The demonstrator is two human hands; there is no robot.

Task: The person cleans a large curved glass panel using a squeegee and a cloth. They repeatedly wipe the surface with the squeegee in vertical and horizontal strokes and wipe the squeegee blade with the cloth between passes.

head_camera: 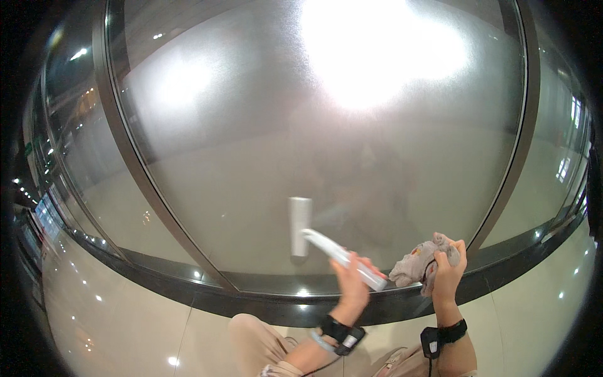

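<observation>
My left hand [354, 279] is closed around the handle of a white window squeegee [300, 226]. The squeegee's head stands upright in the picture against the lower part of a large glass panel [264, 184], left of the hand. On the right, my right hand [450, 268] grips a crumpled greyish-brown cloth [419, 264] with small orange and red marks. The cloth lies close to the end of the squeegee handle; whether they touch is unclear. Both wrists wear black straps with small devices.
Dark metal frame posts [141, 188] border the glass on both sides, with further panels beyond. A black base ledge [235, 301] runs along the bottom. Glossy beige floor tiles [141, 325] lie below it, and my bent knee [249, 330] is near the ledge. Bright reflections cover the upper glass.
</observation>
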